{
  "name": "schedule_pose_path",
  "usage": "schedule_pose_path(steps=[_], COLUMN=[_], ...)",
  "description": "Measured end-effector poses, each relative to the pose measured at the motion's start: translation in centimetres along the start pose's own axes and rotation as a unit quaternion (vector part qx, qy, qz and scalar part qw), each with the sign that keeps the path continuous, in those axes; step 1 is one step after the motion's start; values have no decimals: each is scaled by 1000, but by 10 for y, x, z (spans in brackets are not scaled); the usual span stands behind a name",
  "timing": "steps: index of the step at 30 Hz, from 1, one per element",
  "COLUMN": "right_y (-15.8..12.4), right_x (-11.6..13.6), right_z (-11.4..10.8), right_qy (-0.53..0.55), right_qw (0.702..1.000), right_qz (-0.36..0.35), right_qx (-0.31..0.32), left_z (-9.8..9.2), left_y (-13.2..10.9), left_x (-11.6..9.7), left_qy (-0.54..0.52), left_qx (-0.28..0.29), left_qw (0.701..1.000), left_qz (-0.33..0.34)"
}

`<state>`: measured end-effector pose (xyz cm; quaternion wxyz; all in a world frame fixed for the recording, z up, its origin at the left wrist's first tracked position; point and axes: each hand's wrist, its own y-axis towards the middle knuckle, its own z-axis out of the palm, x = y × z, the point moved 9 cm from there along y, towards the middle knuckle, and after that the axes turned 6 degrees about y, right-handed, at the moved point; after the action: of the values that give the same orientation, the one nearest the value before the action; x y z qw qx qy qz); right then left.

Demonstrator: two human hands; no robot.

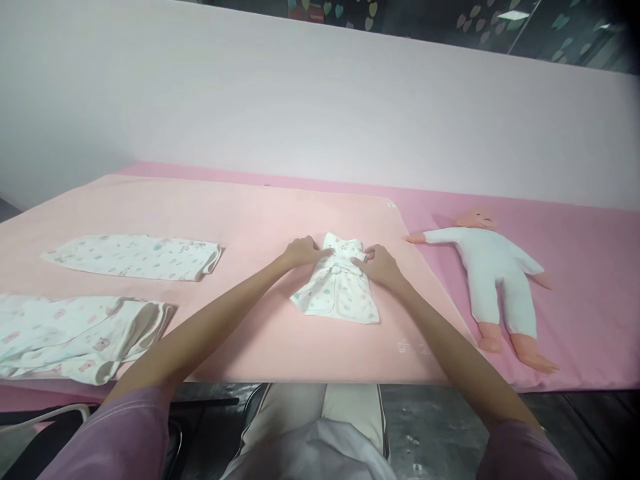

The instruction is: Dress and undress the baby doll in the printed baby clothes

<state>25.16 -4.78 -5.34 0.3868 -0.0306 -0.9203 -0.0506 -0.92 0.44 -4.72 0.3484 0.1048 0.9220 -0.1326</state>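
A small white printed baby garment (337, 292) lies on the peach-coloured sheet in front of me, narrow at the far end and flaring toward me. Across its middle there seems to be a small tie or knot. My left hand (302, 252) pinches its left edge near the upper part between thumb and fingers. On the opposite side, my right hand (381, 265) grips the right edge, thumb on top of the cloth. Both hands are closed, and the cloth under the fingertips is partly hidden.
A baby doll (493, 267) in white lies at the right on a pink mat (590, 287). Two folded printed cloths, one farther back (140, 257) and one nearer (65, 333), lie at the left on the peach sheet (240, 213). A white partition (300, 100) rises behind.
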Motion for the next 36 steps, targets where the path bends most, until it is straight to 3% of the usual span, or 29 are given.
schedule_pose_path(steps=[4, 6, 8, 11, 14, 18, 20, 23, 26, 29, 32, 36], right_y=[14, 14, 5, -23, -65, -123, -130, -117, -108, -104, -111, -120], right_x=[5, 13, 29, 55, 65, 62, 55, 43, 38, 34, 29, 59], right_z=[6, 7, 5, -8, -17, -11, -15, -24, -17, -7, 2, 12], right_qy=[-5, 60, 175, 268, 196, 88, 80, 52, -6, 20, 120, 214], right_qw=[997, 991, 974, 946, 943, 906, 917, 961, 975, 979, 963, 931], right_qz=[31, 49, 25, -87, -190, -277, -272, -230, -200, -143, -16, 49], right_qx=[70, 112, 143, 159, 188, 307, 282, 146, 96, 146, 240, 290], left_z=[6, 7, 3, -9, -15, -3, 0, 3, 14, 25, 25, -7], left_y=[11, 11, 2, -27, -69, -118, -123, -114, -102, -98, -112, -139], left_x=[-3, -13, -28, -48, -50, -36, -24, -9, -8, -9, -6, 8], left_qy=[31, 0, -59, -141, -108, -11, -6, 41, 127, 89, -61, -183], left_qx=[67, 90, 99, 109, 143, 196, 150, 42, 18, 99, 191, 201], left_qw=[997, 996, 991, 969, 950, 923, 941, 975, 980, 985, 978, 962], left_qz=[-21, 4, 62, 173, 256, 332, 304, 215, 155, 108, 58, 16])
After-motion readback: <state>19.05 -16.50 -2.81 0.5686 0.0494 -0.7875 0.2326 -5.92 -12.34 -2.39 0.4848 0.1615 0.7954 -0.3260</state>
